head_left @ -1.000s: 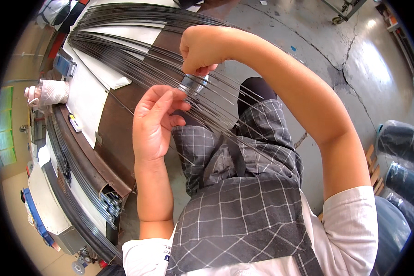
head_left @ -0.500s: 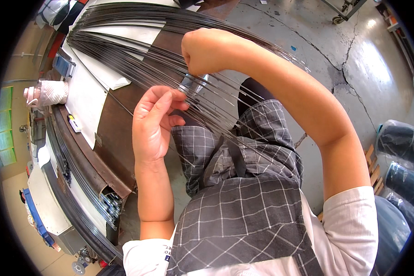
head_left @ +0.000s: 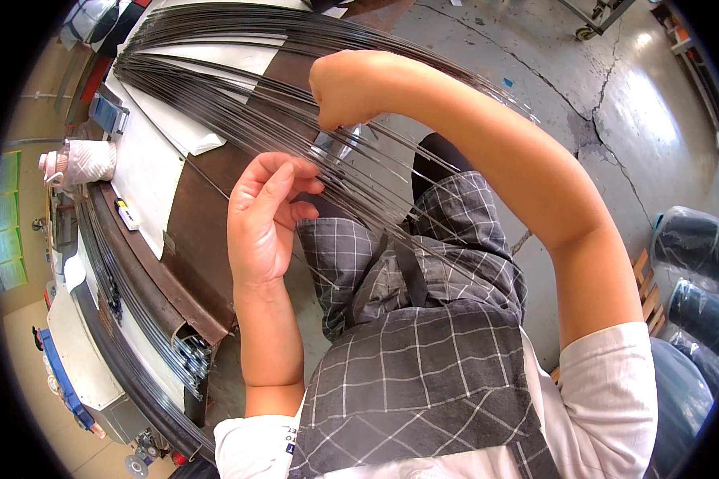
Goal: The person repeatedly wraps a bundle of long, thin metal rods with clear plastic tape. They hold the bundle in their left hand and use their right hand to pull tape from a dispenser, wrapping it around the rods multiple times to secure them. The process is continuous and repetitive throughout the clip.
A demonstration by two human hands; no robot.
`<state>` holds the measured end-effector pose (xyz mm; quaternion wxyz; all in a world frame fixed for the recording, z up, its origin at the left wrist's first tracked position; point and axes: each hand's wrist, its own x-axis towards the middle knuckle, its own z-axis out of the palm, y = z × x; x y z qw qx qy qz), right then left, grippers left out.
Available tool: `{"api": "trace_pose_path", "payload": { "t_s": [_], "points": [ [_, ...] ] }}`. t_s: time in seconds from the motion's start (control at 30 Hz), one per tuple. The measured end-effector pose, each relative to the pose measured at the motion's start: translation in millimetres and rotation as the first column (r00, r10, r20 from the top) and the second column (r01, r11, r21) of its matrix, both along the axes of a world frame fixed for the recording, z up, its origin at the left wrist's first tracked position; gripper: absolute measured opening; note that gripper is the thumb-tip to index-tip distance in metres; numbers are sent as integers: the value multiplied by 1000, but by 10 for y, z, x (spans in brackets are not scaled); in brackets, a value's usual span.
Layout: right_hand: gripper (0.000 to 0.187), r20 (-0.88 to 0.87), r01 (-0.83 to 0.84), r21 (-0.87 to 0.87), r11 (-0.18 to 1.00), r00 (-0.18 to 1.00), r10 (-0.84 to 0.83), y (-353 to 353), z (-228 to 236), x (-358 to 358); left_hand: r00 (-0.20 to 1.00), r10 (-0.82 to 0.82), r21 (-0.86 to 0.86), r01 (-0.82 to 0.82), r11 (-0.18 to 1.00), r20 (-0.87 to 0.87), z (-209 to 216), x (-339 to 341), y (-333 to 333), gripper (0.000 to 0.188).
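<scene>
Clock positions are read from the middle of the view, 12 at the top. Long, thin black rods are bunched at 10 o'clock on the worktop and are fanned past its edge toward 4 o'clock, over the checked apron. A second bundle of rods is laid above them, curved from 10 toward 2 o'clock, its far ends seen over the floor.

Left hand: placed between 9 and 10 o'clock, palm turned up, fingers curled with tips at the lower edge of the fan. Whether a rod is pinched cannot be told.

Right hand: held at 12 o'clock, over the fan, back of hand up. Fingers are folded under and mostly hidden; whether anything is gripped cannot be told. A shiny piece is seen just below it, kind unclear.

Surroundings: white paper is spread under the bunched ends. A small yellow-and-white carton is noted at 9 o'clock, metal tubes are stacked at 8, and plastic-wrapped dark rolls are found at 3.
</scene>
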<state>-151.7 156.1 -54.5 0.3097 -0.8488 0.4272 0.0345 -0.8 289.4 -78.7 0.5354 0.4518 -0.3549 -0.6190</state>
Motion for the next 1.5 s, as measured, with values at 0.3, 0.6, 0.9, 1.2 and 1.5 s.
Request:
{"api": "trace_pose_path", "payload": {
  "t_s": [0.3, 0.6, 0.9, 1.2, 1.5],
  "points": [
    [14, 94, 38, 145, 989, 994, -52, -47, -15, -61, 1000, -1, 2, 1, 1000, -17, -8, 3, 22, 8],
    [8, 96, 92, -227, 970, 993, -72, 49, -70, -112, 1000, -1, 2, 1, 1000, -21, -12, -12, 34, 9],
    [12, 73, -10, -241, 970, 997, 29, -13, -49, -43, 1000, -22, 2, 22, 1000, 9, -9, -28, 21, 8],
    [17, 3, -29, 72, 997, 1000, 29, -59, -26, 61, 1000, 0, 6, 0, 1000, -19, -14, -16, 25, 9],
    [12, 198, 78, 214, 974, 973, -122, -94, 2, -22, 997, -55, 43, 53, 998, 51, 6, -55, -42, 13]
  ]
}}
